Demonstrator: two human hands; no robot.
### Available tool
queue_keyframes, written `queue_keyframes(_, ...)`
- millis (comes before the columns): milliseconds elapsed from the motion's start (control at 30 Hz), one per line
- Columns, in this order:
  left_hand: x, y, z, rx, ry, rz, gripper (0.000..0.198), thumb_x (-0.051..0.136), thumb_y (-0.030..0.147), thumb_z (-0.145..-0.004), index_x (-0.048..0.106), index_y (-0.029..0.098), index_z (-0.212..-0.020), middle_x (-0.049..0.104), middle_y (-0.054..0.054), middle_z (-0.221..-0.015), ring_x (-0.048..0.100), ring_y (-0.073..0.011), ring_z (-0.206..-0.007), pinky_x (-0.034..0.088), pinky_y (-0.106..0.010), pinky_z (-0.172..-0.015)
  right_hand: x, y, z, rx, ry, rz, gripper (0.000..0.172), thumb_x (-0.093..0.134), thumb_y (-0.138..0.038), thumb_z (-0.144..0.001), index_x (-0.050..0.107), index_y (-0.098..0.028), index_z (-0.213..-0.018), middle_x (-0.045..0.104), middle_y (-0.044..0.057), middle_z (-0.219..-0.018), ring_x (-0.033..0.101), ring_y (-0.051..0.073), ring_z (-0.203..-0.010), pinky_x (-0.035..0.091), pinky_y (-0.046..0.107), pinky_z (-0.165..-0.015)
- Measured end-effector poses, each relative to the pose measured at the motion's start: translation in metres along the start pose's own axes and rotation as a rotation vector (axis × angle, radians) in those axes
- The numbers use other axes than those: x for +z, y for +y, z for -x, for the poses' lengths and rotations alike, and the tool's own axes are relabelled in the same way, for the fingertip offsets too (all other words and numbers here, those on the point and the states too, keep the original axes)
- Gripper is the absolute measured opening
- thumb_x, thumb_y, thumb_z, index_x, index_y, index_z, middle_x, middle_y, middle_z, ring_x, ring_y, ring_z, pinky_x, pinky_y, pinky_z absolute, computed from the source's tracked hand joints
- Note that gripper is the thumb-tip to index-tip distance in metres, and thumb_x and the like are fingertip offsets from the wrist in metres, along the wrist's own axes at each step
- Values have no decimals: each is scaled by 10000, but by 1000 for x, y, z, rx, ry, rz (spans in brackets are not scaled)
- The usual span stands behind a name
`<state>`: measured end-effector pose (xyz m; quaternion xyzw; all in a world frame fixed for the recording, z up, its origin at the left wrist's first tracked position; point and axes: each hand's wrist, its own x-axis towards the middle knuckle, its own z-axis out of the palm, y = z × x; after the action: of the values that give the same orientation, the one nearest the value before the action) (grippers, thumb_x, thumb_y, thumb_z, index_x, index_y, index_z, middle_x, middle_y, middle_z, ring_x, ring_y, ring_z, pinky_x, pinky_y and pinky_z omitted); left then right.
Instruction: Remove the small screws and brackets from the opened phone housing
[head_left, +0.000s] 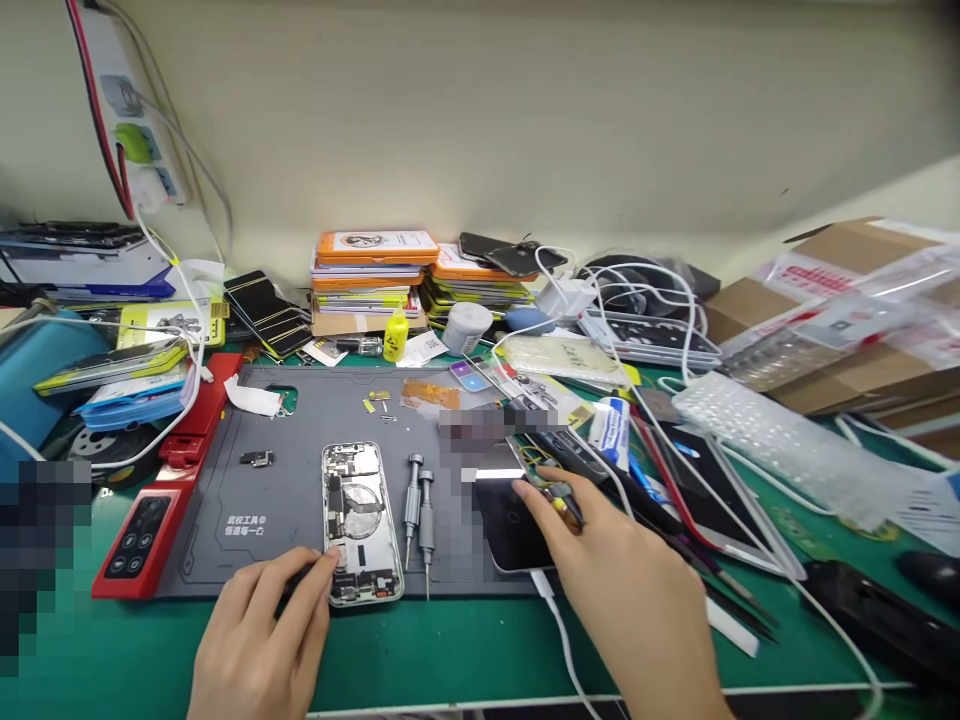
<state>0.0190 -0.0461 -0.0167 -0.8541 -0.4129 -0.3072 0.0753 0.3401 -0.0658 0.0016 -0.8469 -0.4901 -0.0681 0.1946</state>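
Note:
My left hand [262, 625] rests at the near left of the mat, its fingers bent and fingertips against the left edge of an opened phone [384, 545]. The phone lies with its inner parts and a round coil showing. Two grey screwdrivers [412, 500] lie close to its right side. My right hand [622, 570] reaches over a dark-screened phone [510, 520], a fingertip on its screen and the fingers apart. A white cable [559, 625] runs from that phone's lower edge. Small yellow and dark parts [559, 497] show between my right fingers; whether I touch them is unclear.
A grey mat [255, 420] with a red control unit [135, 545] covers the green table. Small metal parts [259, 458] lie on it. Behind stand stacked orange boxes [375, 248] and a yellow bottle [395, 333]. Tweezers [731, 590], tablets and cartons [825, 280] crowd the right.

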Motion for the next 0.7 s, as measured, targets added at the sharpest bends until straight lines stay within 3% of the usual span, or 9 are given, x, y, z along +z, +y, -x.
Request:
queue_keyframes(133, 0, 1, 0, 6, 4, 7, 286, 570, 126, -1165, 760, 178, -1372, 801, -92, -1189, 704, -242, -1013, 534, -379, -922, 12, 0, -3, -50, -30, 92, 637, 354, -708, -1132, 790, -248, -1071, 752, 114, -705, 695, 332, -585, 374, 366, -563)
queue_keyframes(500, 1, 5, -1, -13, 24, 36, 269, 558, 97, -1174, 747, 155, -1356, 782, -99, -1190, 674, -243, -1022, 520, -393, -945, 10, 1, -17, 45, -93, -22, 706, 381, -789, -1085, 827, -246, -1017, 712, 98, -663, 651, 307, -572, 374, 356, -548)
queue_keyframes(600, 1, 4, 0, -15, 45, 78, 270, 559, 100, -1175, 735, 153, -1372, 798, -94, -1188, 694, -235, -1033, 534, -373, -957, 2, -5, -8, 97, -50, -92, 687, 435, -787, -1073, 806, -240, -1261, 751, 97, -745, 691, 322, -625, 408, 359, -564)
queue_keyframes(700, 0, 4, 2, -41, 58, 163, 267, 567, 108, -1171, 719, 174, -1381, 818, -77, -1179, 722, -217, -1047, 557, -338, -972, -9, -17, 12, 145, 93, -355, 730, 515, -715, -1088, 559, -257, -1655, 802, 119, -1023, 740, 313, -747, 499, 370, -608)
